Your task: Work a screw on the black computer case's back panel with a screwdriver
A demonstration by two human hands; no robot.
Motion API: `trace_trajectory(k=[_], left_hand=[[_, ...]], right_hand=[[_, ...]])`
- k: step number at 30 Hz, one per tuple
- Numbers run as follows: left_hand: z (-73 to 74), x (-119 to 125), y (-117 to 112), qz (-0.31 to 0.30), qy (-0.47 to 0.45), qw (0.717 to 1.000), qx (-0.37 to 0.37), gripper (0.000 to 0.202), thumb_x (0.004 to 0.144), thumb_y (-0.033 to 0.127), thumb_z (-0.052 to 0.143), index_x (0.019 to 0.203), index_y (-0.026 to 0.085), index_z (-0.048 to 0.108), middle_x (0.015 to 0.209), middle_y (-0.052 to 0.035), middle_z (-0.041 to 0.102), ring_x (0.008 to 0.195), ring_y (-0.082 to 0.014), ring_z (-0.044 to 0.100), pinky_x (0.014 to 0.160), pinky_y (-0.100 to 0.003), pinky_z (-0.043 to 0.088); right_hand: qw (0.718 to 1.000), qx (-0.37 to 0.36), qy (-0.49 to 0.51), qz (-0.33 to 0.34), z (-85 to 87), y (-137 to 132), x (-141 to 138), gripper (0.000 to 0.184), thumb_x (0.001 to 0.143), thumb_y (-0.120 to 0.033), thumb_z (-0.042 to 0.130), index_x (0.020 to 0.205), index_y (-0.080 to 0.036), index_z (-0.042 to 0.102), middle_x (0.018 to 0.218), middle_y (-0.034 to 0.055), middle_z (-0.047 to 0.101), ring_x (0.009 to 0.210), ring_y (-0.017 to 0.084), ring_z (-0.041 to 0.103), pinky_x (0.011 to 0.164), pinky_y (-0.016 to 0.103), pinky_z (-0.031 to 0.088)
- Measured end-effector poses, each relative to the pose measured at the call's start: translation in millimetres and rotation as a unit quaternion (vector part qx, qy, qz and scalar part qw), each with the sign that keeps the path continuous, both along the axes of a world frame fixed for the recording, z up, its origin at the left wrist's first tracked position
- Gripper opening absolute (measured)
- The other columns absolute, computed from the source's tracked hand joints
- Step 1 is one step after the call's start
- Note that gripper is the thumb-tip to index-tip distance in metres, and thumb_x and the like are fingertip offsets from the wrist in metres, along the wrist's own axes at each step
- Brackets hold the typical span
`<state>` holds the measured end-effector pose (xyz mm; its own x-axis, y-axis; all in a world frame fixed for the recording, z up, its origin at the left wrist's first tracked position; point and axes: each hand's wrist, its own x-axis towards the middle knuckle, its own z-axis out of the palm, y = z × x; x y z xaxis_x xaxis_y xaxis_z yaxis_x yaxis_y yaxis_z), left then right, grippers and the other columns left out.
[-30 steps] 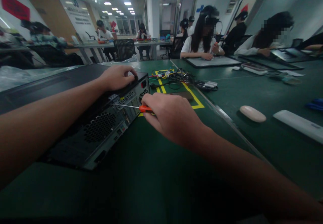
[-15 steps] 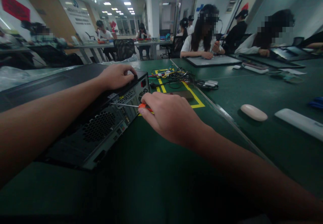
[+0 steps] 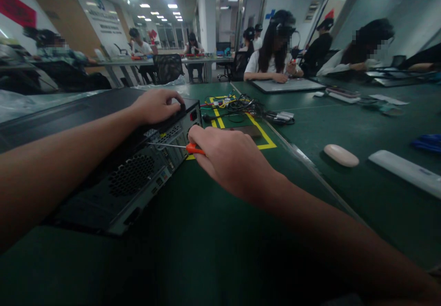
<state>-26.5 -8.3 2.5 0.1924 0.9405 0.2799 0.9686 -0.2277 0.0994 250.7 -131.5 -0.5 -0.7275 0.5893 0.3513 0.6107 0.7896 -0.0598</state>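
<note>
A black computer case (image 3: 103, 101) lies on the green table at the left, its metal back panel (image 3: 165, 152) turned toward me. My left hand (image 3: 160, 106) rests on top of it, fingers bent down at the rear edge, holding the case. In my right hand (image 3: 227, 156) is a screwdriver (image 3: 195, 149) with an orange handle, the fingers closed round it. Its thin shaft points left, and the tip meets the back panel near the upper edge. Whether a screw sits under the tip is too small to tell.
Bundled cables (image 3: 250, 106) and a flat brown piece (image 3: 243, 131) lie by yellow tape beyond my right hand. An oval pale object (image 3: 341, 155) and a long white one (image 3: 406, 170) are at the right. Co-workers sit across the table; one works at a flat panel (image 3: 285, 85).
The view has shifted slightly. My right hand has turned a little on the screwdriver, showing more of the orange handle. The tip stays at the panel, and my left hand keeps its place.
</note>
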Motion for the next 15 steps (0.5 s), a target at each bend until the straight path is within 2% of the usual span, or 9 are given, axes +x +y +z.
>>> trace_trajectory(k=[8,15], left_hand=[[0.6,-1.1,-0.6,0.003,0.008,1.000,-0.006,0.052,0.093,0.041,0.054,0.130,0.018,0.082,0.084,-0.0086,0.068,0.080,-0.0263,0.059,0.077,-0.041,0.043],[-0.7,-1.7,0.6,0.000,-0.006,1.000,0.001,0.052,0.091,0.042,0.057,0.128,0.017,0.083,0.085,-0.0094,0.068,0.079,-0.0261,0.059,0.076,-0.040,0.042]], right_hand=[[1.000,0.007,0.008,0.002,0.2,-0.8,2.2,0.019,0.110,-0.024,0.055,0.118,-0.016,0.071,0.104,0.0099,0.078,0.088,0.024,0.072,0.064,0.034,0.028],[1.000,0.003,-0.008,-0.011,3.0,-5.1,1.7,0.022,0.112,-0.031,0.056,0.110,-0.017,0.073,0.107,0.0104,0.078,0.091,0.025,0.073,0.062,0.036,0.028]])
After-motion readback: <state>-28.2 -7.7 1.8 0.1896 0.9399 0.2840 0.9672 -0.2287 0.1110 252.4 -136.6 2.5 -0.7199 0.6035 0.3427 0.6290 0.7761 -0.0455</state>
